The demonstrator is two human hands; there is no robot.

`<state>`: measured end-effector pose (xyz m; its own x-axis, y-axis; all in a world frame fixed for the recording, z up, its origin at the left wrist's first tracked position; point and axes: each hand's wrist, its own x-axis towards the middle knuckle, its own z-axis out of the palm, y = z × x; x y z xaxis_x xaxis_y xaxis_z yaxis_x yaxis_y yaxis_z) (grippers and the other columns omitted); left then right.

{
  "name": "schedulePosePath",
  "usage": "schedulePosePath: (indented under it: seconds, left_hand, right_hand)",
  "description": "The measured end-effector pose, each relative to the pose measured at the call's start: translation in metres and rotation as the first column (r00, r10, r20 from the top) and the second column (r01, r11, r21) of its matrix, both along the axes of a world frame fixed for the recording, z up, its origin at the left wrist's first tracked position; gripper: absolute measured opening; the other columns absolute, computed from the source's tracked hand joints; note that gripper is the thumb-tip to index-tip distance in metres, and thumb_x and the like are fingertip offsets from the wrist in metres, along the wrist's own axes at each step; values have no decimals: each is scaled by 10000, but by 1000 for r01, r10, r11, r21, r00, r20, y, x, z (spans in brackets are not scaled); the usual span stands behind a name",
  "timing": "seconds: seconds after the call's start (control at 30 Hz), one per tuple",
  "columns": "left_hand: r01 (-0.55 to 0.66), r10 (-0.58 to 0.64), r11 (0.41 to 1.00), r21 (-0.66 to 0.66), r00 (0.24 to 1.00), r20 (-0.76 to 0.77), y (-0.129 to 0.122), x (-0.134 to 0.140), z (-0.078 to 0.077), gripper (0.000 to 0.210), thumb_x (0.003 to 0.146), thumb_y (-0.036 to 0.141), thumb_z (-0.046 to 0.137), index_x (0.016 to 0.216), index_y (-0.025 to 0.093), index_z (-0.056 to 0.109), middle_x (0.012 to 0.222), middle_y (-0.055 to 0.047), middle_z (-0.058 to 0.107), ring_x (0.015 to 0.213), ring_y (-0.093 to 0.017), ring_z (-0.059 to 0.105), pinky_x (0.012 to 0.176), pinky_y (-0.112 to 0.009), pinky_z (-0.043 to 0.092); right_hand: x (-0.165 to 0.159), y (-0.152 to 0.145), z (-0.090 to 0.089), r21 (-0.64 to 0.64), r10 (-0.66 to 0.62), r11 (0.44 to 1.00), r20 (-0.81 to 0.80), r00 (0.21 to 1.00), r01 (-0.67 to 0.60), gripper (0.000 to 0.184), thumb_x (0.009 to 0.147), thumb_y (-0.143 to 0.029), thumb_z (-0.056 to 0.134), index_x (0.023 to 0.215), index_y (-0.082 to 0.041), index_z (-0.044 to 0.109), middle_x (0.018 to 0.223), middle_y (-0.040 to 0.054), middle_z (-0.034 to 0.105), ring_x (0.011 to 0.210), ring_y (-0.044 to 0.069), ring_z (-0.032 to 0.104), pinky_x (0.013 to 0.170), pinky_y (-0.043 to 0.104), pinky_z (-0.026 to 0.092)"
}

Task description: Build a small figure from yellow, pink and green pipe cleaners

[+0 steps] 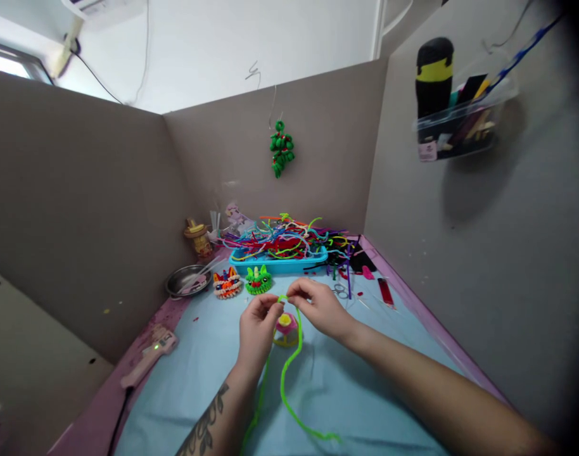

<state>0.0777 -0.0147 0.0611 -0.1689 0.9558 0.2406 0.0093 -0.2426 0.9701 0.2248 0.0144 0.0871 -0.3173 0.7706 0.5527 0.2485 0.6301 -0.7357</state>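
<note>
A long lime-green pipe cleaner (290,361) is pinched between the fingertips of my left hand (260,326) and my right hand (322,308). Its middle makes a small arch between the two pinches, and both ends trail down toward the front of the table. Just below and behind my fingers stands a small round thing (286,329) in pink, white and yellow, partly covered by my left hand. Beyond my hands sit a green pipe-cleaner animal head (258,280) and an orange and white one (227,283).
A blue tray (277,267) heaped with colourful pipe cleaners stands at the back. Left are a metal bowl (187,280), a lidded cup (199,238) and a corded glue gun (149,358). Scissors (339,291) lie right. A clear bin (455,133) hangs on the right partition.
</note>
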Motion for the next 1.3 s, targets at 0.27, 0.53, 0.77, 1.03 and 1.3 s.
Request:
schedulePosePath:
  seconds: [0.27, 0.53, 0.77, 1.03, 1.3]
  left_hand:
    - [-1, 1, 1000, 15, 1000, -8, -1, 1, -4, 149, 705, 249, 625, 818, 158, 591, 698, 2, 627, 641, -123, 582, 626, -236, 451]
    - [5, -3, 999, 42, 998, -69, 0, 1, -5, 130, 748, 273, 586, 810, 159, 591, 720, -1, 596, 663, -122, 554, 631, -229, 440]
    - [-5, 9, 999, 38, 995, -101, -1, 1, -5, 159, 735, 296, 598, 785, 145, 608, 709, -19, 610, 644, -130, 558, 602, -228, 443]
    - [24, -23, 1000, 7, 996, -90, -1, -1, -4, 202, 736, 340, 599, 775, 142, 616, 671, -10, 607, 628, -128, 549, 602, -226, 432]
    - [23, -29, 999, -42, 988, -153, -2, 0, -1, 259, 756, 381, 556, 658, 141, 570, 565, 14, 530, 527, -100, 480, 520, -203, 380]
  right_hand:
    - [-2, -1, 1, -118, 55, 991, -51, 997, -61, 49, 735, -145, 571, 703, -174, 547, 635, -36, 542, 608, 99, 503, 579, 210, 391]
    - [-3, 1, -3, -175, 37, 984, -60, 998, -47, 45, 717, -144, 564, 753, -171, 570, 655, -22, 575, 613, 103, 527, 582, 215, 419]
    - [-4, 4, -8, -128, 57, 990, -13, 998, -59, 82, 721, -115, 541, 722, -169, 604, 662, -15, 605, 620, 106, 538, 590, 213, 421]
    - [-1, 1, -5, 27, 55, 998, 77, 995, -57, 107, 731, -87, 542, 710, -170, 606, 676, -3, 607, 646, 113, 546, 595, 209, 411]
    - [2, 3, -10, 245, 55, 963, 218, 974, -109, 122, 778, -79, 500, 764, -175, 574, 720, 16, 592, 700, 129, 532, 649, 230, 412]
